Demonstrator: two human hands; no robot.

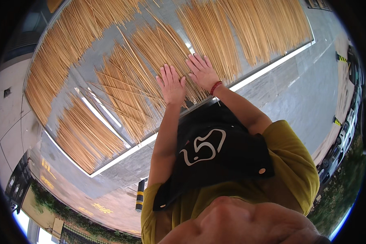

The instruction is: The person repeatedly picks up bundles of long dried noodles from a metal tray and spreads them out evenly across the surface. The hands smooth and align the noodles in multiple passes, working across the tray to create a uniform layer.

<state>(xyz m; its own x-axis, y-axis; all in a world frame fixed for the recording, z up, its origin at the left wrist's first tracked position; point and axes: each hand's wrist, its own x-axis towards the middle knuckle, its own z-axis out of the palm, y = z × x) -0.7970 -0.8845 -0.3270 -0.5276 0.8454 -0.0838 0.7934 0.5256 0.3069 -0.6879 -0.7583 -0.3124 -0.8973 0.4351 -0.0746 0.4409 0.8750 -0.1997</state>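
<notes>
Both of my hands lie palm down on one bundle of thin wooden sticks (pixel 160 45), which look like bamboo. My left hand (pixel 173 88) presses flat near the bundle's lower end, its fingers stretched out and the thumb pointing inward. To the right, and slightly farther up, my right hand (pixel 202 71) rests with its fingers a little apart; a red beaded bracelet (pixel 216 87) circles that wrist. Neither hand is closed around anything. Left of my hands is a looser bundle of sticks (pixel 122 88), several lying crosswise over it. Another bundle of sticks (pixel 213 39) lies just right of my right hand.
The sticks lie on a mesh rack (pixel 91 61) with a pale metal frame (pixel 268 67) along its near side. More sticks (pixel 82 134) occupy the near left corner. A black-and-yellow post (pixel 139 195) stands on the paved ground. Parked vehicles (pixel 343 134) line the right.
</notes>
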